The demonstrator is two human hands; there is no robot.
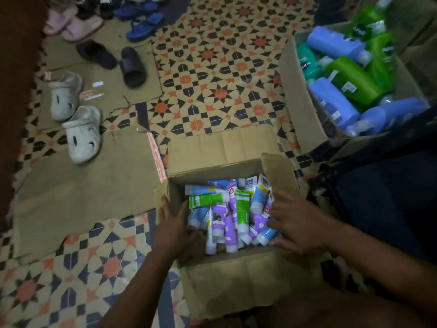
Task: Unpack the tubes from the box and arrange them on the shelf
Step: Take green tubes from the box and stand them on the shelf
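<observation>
An open cardboard box [214, 278] sits on the tiled floor right below me. Inside lie several tubes [230, 210] in a loose pile, purple, green, blue and white, caps mostly toward me. My left hand [173, 224] holds the box's left wall, with the fingers outside and the thumb inside. My right hand [299, 223] rests with spread fingers at the box's right side, its fingertips touching the tubes there. No shelf is in view.
A second cardboard box [305, 110] holding blue and green bottles stands at the right. Flattened cardboard [78, 197] covers the floor on the left, with white clogs [82, 136], dark slides and other shoes on it. A dark brown surface [14, 91] fills the left edge.
</observation>
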